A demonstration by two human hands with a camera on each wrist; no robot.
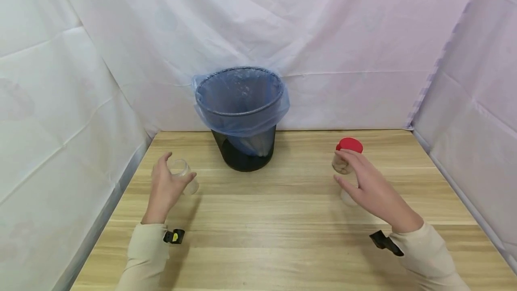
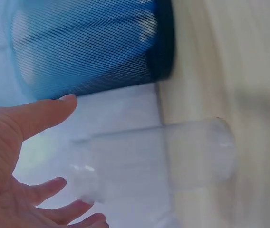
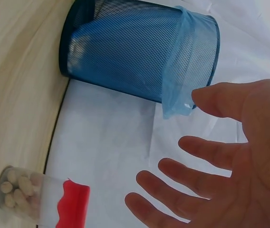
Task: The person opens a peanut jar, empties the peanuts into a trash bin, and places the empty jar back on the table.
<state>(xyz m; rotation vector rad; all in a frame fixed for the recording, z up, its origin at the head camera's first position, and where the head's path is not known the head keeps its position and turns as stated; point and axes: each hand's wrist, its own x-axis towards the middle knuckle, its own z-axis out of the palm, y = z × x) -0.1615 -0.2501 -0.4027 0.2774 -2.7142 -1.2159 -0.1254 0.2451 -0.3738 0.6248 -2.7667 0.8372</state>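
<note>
My left hand (image 1: 165,187) hovers beside a clear, see-through jar (image 1: 192,187) without a lid, its thumb and fingers spread apart. In the left wrist view, the same jar (image 2: 199,156) stands just beyond the fingertips, with nothing seen inside. On the other side, my right hand (image 1: 373,192) is held in the air with thumb and fingers apart, gripping nothing. Behind it stands a clear jar with a red lid (image 1: 351,144); the right wrist view shows pale, nut-like pieces (image 3: 23,190) in its bottom. Beneath the right hand, a whitish translucent thing (image 1: 348,198) is mostly hidden.
A black mesh waste bin (image 1: 244,156) lined with a blue plastic bag (image 1: 242,122) stands at the back of the wooden table (image 1: 258,237), left of centre. White sheets (image 1: 343,35) hang behind the table and along both sides.
</note>
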